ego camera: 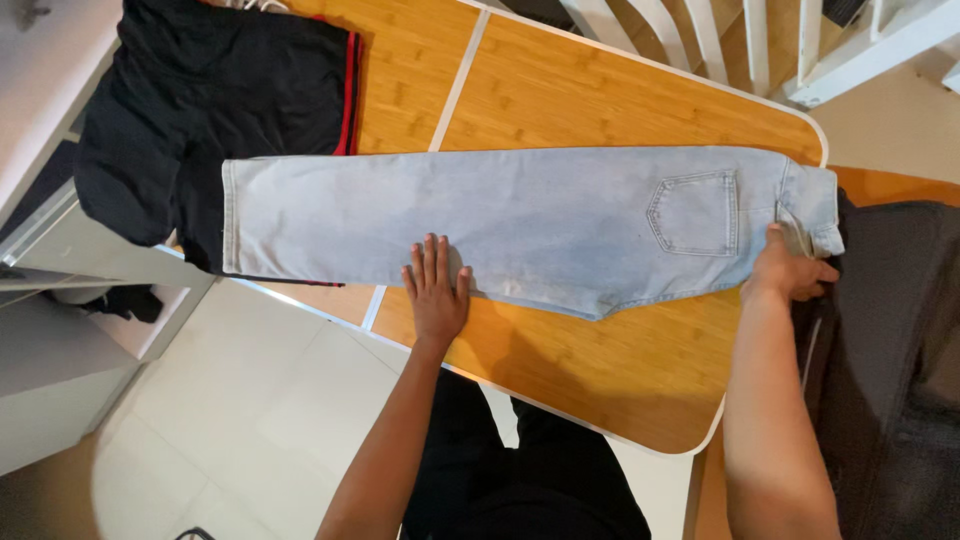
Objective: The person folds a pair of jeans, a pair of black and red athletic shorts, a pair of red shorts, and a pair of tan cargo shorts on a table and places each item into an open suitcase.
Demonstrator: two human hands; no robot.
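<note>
Our left hand (pixel 436 290) lies flat, fingers spread, pressing the near edge of a pair of light blue jeans (pixel 520 225) at about mid-leg, while our right hand (pixel 790 268) is closed on the waistband at the garment's right end, near the rounded right corner of the bench (pixel 620 370). The two hands are well apart, one at each part of the jeans. The jeans already lie folded lengthwise, one leg over the other, back pocket (pixel 695 212) facing up, stretched from the bench's right end across to its left side, where the hems overlap a black garment with red trim (pixel 230 110). We judge the lengthwise fold done and smoothed; any folding across the length has not begun. Dark fabric (pixel 890 350) sits beyond the bench's right edge.
</note>
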